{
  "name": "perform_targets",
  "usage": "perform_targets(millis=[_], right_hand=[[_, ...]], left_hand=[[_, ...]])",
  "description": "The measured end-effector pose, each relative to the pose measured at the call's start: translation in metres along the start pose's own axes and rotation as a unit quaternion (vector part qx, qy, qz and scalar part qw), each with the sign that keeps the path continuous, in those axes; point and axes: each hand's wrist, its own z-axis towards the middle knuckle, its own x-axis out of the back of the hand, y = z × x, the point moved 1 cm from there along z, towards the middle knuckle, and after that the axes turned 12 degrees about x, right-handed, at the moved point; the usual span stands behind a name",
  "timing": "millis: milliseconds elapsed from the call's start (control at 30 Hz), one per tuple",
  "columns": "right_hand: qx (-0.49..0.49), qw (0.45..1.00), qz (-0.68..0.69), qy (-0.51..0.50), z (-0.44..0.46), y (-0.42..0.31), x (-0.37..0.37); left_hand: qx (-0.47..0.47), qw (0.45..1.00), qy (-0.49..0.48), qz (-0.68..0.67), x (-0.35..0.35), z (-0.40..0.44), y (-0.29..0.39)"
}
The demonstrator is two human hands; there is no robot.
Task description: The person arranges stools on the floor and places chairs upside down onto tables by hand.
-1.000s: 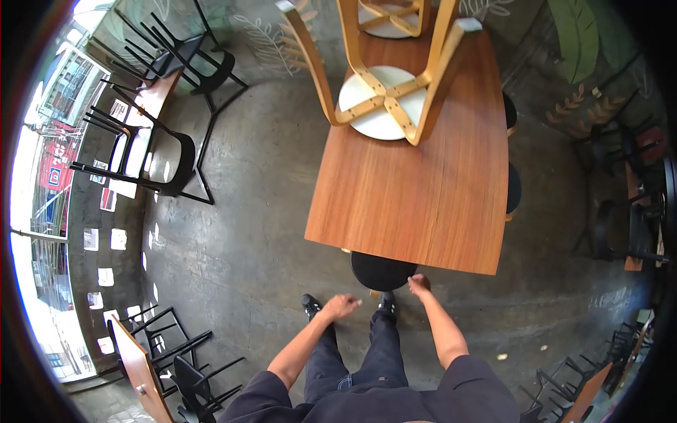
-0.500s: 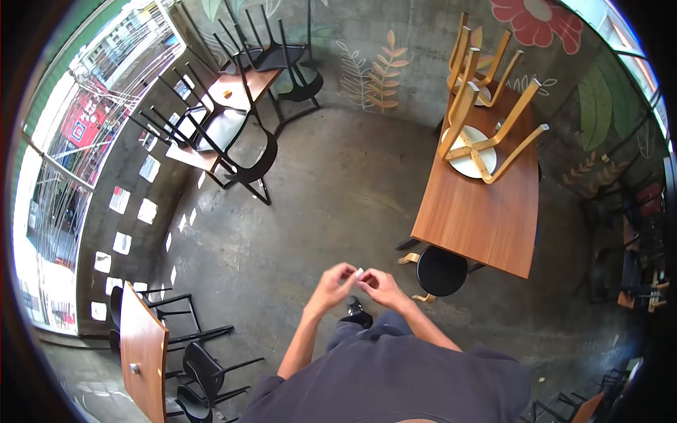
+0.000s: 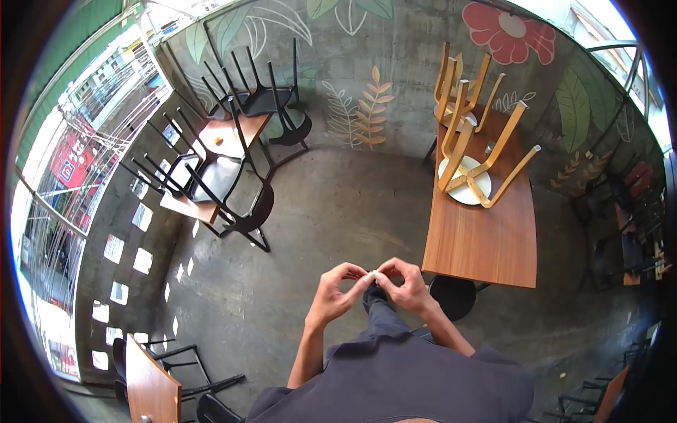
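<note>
My left hand (image 3: 337, 290) and my right hand (image 3: 407, 285) meet in front of my body at the lower middle of the view. The fingertips of both pinch a small white piece (image 3: 374, 274) between them. It is too small to make out what it is. Beyond my right hand stands the wooden table (image 3: 483, 243), with upturned white-seated stools (image 3: 465, 180) on its top. A black round stool (image 3: 453, 296) is partly under its near edge.
At the left back, black chairs (image 3: 247, 218) lie upturned on a small table (image 3: 189, 208). Another wooden table (image 3: 151, 381) with black chairs stands at the lower left. A painted concrete wall (image 3: 416, 106) runs along the back. More furniture (image 3: 631, 247) is at the far right.
My hands were apart a second ago and have come together at the white piece. The view has swung left and up, so the stool table appears farther right.
</note>
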Motion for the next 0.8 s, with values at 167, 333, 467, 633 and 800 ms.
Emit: perform_targets(millis=[167, 333, 467, 633, 800], right_hand=[[-0.117, 0.992, -0.006, 0.039, -0.003, 0.065, 0.0], [-0.128, 0.989, 0.003, 0.072, 0.104, 0.096, 0.02], [0.02, 0.99, 0.039, 0.133, 0.24, 0.127, 0.043], [0.155, 0.984, 0.068, 0.051, 0.396, 0.116, 0.062], [0.25, 0.967, 0.034, -0.026, 0.511, 0.12, 0.072]], left_hand=[[-0.095, 0.985, -0.118, 0.077, 0.01, 0.098, 0.026], [-0.188, 0.969, -0.095, 0.126, 0.038, 0.228, 0.063], [-0.204, 0.97, -0.055, 0.122, 0.064, 0.305, 0.058], [-0.044, 0.996, 0.049, 0.059, 0.1, 0.339, -0.024], [0.127, 0.978, 0.103, -0.132, 0.137, 0.339, -0.133]])
